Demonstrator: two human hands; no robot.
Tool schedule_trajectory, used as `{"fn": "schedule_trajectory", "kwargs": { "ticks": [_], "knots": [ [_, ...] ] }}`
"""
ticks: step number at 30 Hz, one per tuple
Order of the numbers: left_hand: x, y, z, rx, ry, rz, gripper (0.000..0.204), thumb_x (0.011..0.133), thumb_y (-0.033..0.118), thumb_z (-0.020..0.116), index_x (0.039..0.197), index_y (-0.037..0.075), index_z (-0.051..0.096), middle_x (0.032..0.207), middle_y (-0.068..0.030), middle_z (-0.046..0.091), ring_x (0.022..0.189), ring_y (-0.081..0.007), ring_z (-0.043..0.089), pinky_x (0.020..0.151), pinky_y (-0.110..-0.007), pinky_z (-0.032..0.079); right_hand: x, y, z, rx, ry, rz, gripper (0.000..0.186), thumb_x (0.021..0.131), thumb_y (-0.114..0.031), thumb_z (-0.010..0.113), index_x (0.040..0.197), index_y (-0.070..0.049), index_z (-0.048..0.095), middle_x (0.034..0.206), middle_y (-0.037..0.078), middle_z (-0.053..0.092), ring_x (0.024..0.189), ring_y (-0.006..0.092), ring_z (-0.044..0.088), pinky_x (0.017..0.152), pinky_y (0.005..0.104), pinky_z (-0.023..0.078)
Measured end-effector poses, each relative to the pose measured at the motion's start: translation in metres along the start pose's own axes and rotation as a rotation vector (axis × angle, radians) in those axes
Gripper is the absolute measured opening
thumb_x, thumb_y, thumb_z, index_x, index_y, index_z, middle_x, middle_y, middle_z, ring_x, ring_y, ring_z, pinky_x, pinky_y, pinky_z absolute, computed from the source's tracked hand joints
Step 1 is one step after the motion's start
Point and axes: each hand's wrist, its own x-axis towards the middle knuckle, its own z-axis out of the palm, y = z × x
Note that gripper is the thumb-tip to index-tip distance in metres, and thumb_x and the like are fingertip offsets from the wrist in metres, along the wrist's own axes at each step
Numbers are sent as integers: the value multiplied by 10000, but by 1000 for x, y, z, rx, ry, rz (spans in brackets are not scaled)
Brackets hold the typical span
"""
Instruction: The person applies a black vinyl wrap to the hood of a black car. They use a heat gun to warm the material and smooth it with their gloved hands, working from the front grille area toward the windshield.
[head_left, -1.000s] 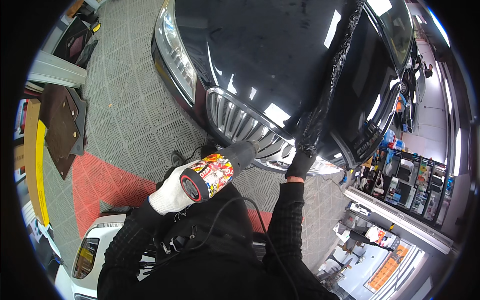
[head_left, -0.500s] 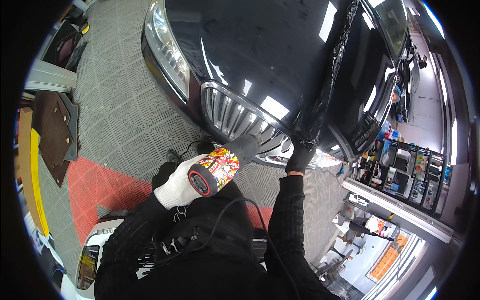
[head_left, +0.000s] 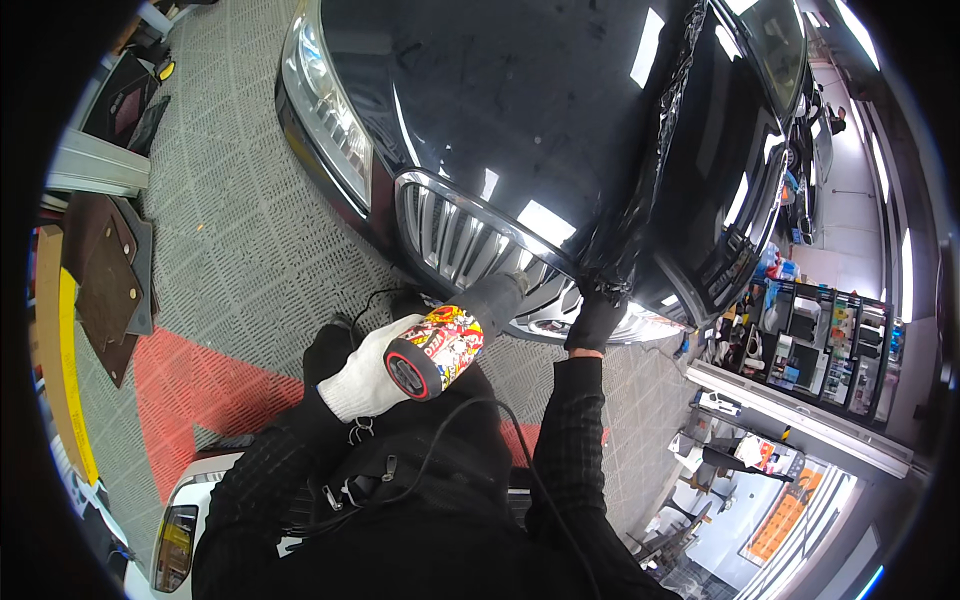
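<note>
My left hand [head_left: 362,378], in a white knit glove, is wrapped round a heat gun [head_left: 452,338] with a colourful stickered body and a dark nozzle. The nozzle points at the lower part of a black car's chrome grille [head_left: 460,235]. Gathered glossy black film [head_left: 660,140] runs in a wrinkled ridge along the hood [head_left: 480,90] down to the front edge. There my right hand [head_left: 597,322], in a black glove, is closed on the film's bunched end, just right of the nozzle. Its fingertips are partly lost against the dark film.
A black cord [head_left: 520,425] crosses in front of my body. The headlight [head_left: 335,110] lies to the left. Behind me stands a white car [head_left: 190,490]. Stocked shelves [head_left: 810,345] are at the right; brown mats [head_left: 100,280] and a yellow-edged board [head_left: 70,370] are at the left.
The car has shifted slightly left in the view. My left hand and the heat gun are slightly further right, with the nozzle still near the grille. My right hand keeps hold of the film.
</note>
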Motion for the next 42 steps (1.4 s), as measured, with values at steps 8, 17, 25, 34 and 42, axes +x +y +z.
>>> {"fn": "schedule_trajectory", "kwargs": {
  "ticks": [8, 17, 25, 34, 42],
  "knots": [
    [7, -17, 0, 93, -3, 89, 679, 816, 170, 910, 1373, -20, 572, 1217, -184, 716, 1151, -339, 726, 994, -398, 594, -6, -13, 14, 83, 39, 49, 561, 1045, -103, 658, 1585, -74, 512, 1452, 109, 628, 1185, 235, 685, 927, 362, 634],
    [6, -13, -4, 62, -2, 8, 693, 812, 191, 922, 1366, -17, 562, 1224, -188, 716, 1145, -324, 732, 990, -387, 599, -5, 6, 8, -11, 12, -56, 613, 1009, -36, 686, 1592, -98, 508, 1410, 112, 638, 1147, 261, 696, 932, 410, 652],
    [7, -14, -7, 96, 7, -11, 710, 819, 201, 919, 1391, -15, 559, 1222, -190, 717, 1154, -322, 730, 997, -384, 601, -16, -13, 23, 70, 9, 12, 601, 1006, -24, 695, 1576, -74, 511, 1372, 127, 642, 1115, 254, 697, 919, 400, 661],
    [3, -1, -11, -80, 5, -66, 669, 832, 141, 912, 1386, -16, 571, 1254, -165, 723, 1158, -276, 731, 1011, -365, 590, -17, -25, 23, -744, -67, -318, 824, 916, -14, 792, 1640, -30, 400, 1468, 99, 601, 1183, 196, 668, 938, 326, 600],
    [2, 56, -12, -597, 67, -266, 413, 1145, 122, 421, 1524, -36, 470, 1443, -217, 622, 1267, -344, 687, 1029, -480, 637, -11, -5, -46, -678, -263, -141, 460, 1013, -75, 718, 1452, -8, 600, 1379, 168, 678, 1222, 352, 708, 945, 436, 650]
  ]
}}
